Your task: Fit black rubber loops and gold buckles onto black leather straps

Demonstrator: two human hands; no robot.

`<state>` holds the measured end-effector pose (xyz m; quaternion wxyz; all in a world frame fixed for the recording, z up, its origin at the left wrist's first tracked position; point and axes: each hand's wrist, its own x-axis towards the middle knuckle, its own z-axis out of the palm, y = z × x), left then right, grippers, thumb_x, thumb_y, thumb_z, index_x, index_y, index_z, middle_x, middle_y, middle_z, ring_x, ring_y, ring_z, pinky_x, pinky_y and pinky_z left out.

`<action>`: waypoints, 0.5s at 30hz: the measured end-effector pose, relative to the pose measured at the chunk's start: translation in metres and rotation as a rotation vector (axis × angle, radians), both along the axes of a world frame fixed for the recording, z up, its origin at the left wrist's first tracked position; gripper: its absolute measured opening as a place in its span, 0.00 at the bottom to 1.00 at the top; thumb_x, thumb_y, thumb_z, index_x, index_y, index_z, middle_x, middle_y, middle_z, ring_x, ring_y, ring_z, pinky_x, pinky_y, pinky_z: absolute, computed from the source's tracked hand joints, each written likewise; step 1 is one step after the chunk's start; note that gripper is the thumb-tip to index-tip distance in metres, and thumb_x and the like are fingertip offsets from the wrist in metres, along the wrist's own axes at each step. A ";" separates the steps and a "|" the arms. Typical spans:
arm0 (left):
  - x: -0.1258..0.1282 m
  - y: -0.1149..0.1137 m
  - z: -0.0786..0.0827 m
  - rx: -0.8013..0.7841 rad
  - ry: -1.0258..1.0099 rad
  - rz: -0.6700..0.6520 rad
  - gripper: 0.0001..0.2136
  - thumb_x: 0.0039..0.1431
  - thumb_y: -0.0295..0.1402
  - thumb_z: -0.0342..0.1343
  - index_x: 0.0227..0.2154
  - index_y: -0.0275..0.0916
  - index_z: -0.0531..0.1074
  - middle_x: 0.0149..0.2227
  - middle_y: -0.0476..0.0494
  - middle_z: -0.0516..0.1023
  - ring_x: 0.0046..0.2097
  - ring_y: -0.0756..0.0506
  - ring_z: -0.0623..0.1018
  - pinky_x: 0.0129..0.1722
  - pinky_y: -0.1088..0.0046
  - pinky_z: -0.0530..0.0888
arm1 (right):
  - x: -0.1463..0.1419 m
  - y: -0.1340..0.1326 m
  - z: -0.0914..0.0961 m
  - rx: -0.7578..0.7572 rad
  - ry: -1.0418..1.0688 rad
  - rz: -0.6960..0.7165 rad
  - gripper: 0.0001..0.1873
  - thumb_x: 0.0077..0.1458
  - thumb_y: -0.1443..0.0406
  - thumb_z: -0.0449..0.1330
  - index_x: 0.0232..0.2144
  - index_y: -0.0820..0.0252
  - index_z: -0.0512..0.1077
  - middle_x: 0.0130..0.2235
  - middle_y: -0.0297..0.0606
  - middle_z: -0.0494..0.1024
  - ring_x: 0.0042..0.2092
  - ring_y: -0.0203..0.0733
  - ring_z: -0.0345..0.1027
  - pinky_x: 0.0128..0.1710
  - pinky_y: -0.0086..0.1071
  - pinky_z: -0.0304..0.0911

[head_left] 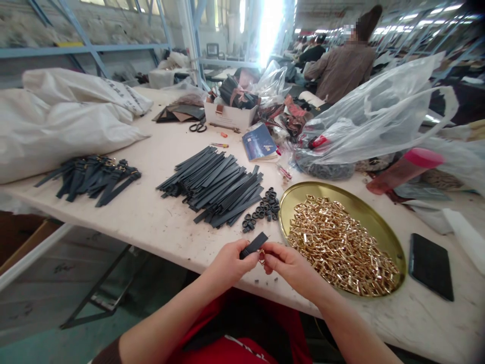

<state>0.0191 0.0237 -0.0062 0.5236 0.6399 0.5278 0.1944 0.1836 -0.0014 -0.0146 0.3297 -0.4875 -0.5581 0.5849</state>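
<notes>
Near the table's front edge, my left hand is closed on a short dark strap. My right hand pinches a small gold buckle at the strap's side; the fingers partly hide it, so whether it is threaded on cannot be told. Just beyond lie a pile of flat dark straps and a cluster of small dark loops. To the right, a round gold tray holds a heap of gold buckles.
Straps with buckles lie at left beside white sacks. Behind are scissors, a white box, a blue booklet and a plastic bag. At right are a phone and a pink bottle. A person is farther back.
</notes>
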 end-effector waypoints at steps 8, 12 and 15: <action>-0.001 -0.007 0.005 -0.017 -0.059 0.163 0.08 0.50 0.35 0.48 0.21 0.37 0.64 0.17 0.56 0.63 0.20 0.54 0.62 0.21 0.79 0.60 | -0.020 -0.009 -0.006 -0.233 0.427 -0.134 0.30 0.45 0.66 0.60 0.52 0.53 0.58 0.30 0.30 0.69 0.28 0.32 0.62 0.28 0.28 0.59; -0.001 -0.011 0.000 0.068 -0.032 0.094 0.08 0.51 0.35 0.49 0.24 0.36 0.67 0.21 0.54 0.68 0.25 0.52 0.66 0.25 0.78 0.61 | -0.024 -0.009 -0.014 -0.146 0.353 -0.266 0.22 0.46 0.61 0.61 0.45 0.56 0.65 0.24 0.27 0.68 0.25 0.32 0.61 0.27 0.28 0.58; -0.003 -0.012 -0.005 0.063 -0.012 0.037 0.08 0.52 0.35 0.48 0.24 0.36 0.67 0.22 0.53 0.68 0.26 0.52 0.66 0.26 0.78 0.61 | -0.023 -0.010 -0.018 -0.083 0.275 -0.346 0.16 0.43 0.60 0.63 0.37 0.59 0.71 0.23 0.29 0.70 0.25 0.32 0.62 0.27 0.29 0.59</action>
